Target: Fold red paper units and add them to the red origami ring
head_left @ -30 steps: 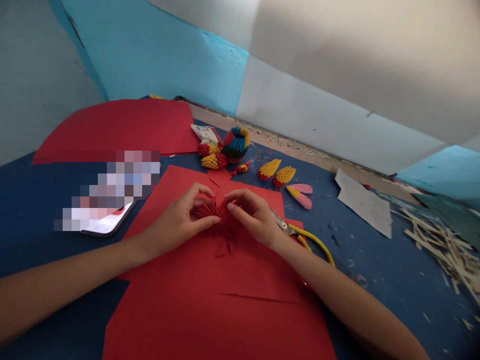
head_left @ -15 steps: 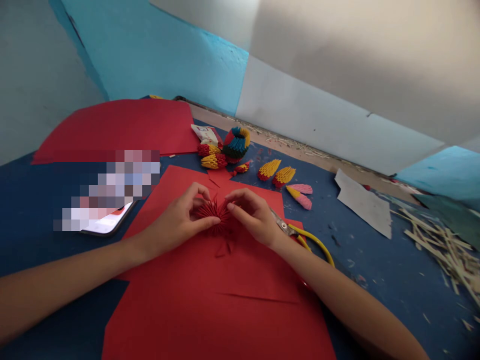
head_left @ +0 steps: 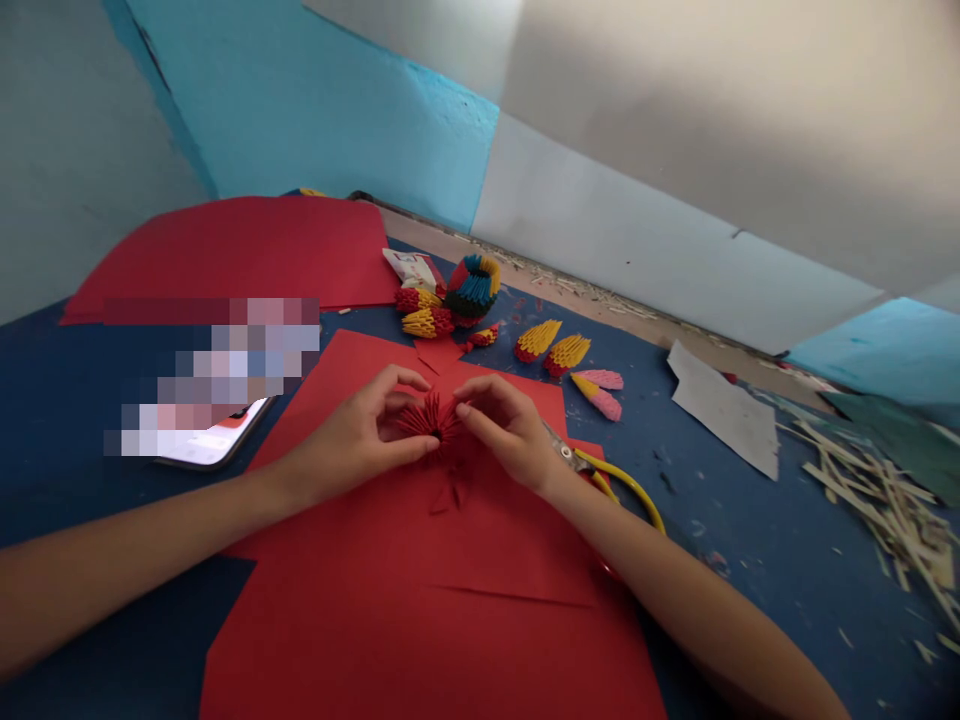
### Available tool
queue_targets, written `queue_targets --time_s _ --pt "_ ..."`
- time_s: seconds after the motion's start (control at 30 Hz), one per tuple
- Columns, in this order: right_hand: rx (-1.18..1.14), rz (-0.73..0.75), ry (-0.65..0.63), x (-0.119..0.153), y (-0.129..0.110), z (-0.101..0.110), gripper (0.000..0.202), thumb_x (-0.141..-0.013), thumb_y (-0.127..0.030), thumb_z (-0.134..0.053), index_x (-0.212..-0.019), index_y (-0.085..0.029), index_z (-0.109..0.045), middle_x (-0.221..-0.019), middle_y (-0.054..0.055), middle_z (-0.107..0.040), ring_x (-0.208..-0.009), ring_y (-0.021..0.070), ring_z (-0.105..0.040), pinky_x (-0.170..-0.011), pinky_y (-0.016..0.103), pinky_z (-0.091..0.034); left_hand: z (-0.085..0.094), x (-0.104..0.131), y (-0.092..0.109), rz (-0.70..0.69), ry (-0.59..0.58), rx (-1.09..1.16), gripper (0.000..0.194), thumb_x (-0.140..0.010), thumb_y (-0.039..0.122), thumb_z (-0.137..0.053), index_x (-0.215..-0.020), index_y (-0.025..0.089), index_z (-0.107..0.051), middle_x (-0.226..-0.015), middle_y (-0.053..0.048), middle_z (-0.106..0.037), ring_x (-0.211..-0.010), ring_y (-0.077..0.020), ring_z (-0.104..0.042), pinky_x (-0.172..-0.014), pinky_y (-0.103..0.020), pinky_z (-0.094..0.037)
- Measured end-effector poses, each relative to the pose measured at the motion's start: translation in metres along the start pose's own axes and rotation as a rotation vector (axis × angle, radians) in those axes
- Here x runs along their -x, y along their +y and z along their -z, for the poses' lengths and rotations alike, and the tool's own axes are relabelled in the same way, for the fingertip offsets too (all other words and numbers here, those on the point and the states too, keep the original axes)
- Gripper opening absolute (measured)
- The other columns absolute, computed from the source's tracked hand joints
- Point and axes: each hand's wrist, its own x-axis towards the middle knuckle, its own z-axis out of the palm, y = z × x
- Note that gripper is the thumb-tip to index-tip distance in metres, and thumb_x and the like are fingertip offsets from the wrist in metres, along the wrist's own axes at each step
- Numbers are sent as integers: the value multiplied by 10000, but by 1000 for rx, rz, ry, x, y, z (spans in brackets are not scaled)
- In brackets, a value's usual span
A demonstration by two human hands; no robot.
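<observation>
Between my two hands is a round red ring of folded paper pieces (head_left: 435, 420), its points fanning out around a dark centre hole. My left hand (head_left: 379, 425) grips its left side, thumb at the near edge by the hole and fingers curled behind. On the right side, my right hand (head_left: 506, 425) pinches the ring's edge between thumb and forefinger. Below it, a few small folded red paper pieces (head_left: 448, 495) lie on the large red paper sheets (head_left: 420, 620). Scissors with yellow handles (head_left: 630, 485) lie beside my right wrist, partly hidden by the forearm.
A phone (head_left: 214, 440), partly blurred out, lies at left near more red sheets (head_left: 247, 250). Behind my hands stand a multicoloured folded-paper ring (head_left: 474, 290) and several yellow, red and pink paper cones (head_left: 568, 355). Grey paper (head_left: 727, 410) and thin pale strips (head_left: 885, 500) lie at right.
The red paper ring has tilted slightly, so its centre hole shows more plainly. Both hands keep nearly the same place and hold.
</observation>
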Motion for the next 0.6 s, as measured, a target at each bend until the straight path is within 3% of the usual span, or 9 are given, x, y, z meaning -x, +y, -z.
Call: queue_targets --time_s 0.23,0.6 --pt "-38 -30 28 -1 1 1 176 -804 -359 -626 -880 -214 -562 -861 20 -625 -723 113 -579 -629 242 -465 1 -2 6 6 -25 28 297 -727 272 -675 -971 200 -521 -940 -30 -657 -931 -204 -657 -798 -323 -539" --pt "-63 -47 29 -2 0 1 229 -791 -403 -645 -877 -212 -554 -828 14 -610 -699 106 -562 -634 243 -465 1 -3 6 18 -20 63 269 -712 233 -678 -943 203 -543 -934 -17 -673 -909 -187 -663 -782 -288 -543"
